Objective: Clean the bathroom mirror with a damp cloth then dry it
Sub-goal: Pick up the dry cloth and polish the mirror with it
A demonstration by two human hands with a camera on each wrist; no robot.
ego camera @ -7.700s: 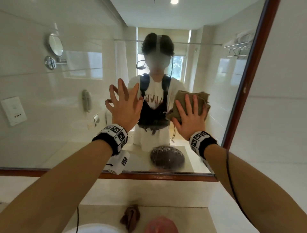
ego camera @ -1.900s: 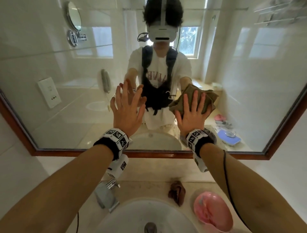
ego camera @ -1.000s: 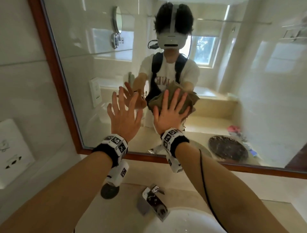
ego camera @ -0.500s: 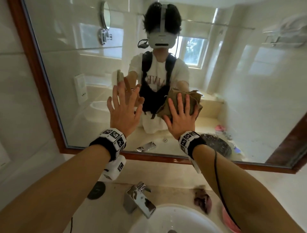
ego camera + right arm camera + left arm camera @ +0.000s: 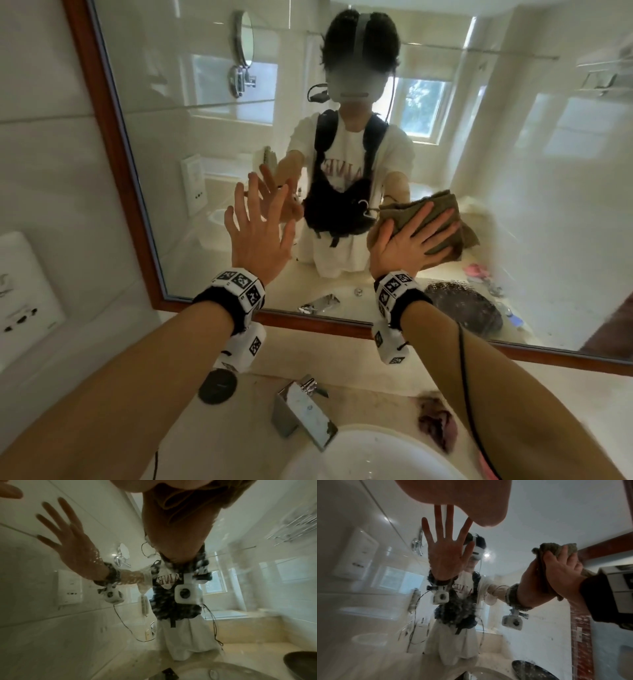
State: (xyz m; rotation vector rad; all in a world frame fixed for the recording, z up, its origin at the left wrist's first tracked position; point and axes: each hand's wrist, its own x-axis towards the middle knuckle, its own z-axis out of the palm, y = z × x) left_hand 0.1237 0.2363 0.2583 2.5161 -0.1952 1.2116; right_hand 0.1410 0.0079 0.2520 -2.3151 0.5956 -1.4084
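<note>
The bathroom mirror point(image 5: 548, 212), in a brown wooden frame point(image 5: 99, 137), fills the wall ahead. An olive-brown cloth point(image 5: 442, 214) lies bunched on the glass at lower centre-right. My right hand point(image 5: 407, 241) presses it flat with straight fingers angled up to the right. The left wrist view shows the same cloth point(image 5: 556, 548) sticking out above my right hand point(image 5: 563, 572). My left hand point(image 5: 258, 228) is open, fingers spread, at the glass left of centre; I cannot tell whether it touches. In the right wrist view my right palm point(image 5: 180, 524) covers the top.
Below the mirror runs a stone counter with a white basin point(image 5: 370, 455), a chrome faucet point(image 5: 301, 411), a black round disc point(image 5: 217, 387) and a dark crumpled rag point(image 5: 438, 421). A white wall socket point(image 5: 20, 284) sits left of the frame.
My right hand has slid the cloth to the right across the glass, and its fingers now point more rightward. My left hand has stayed spread at about the same spot.
</note>
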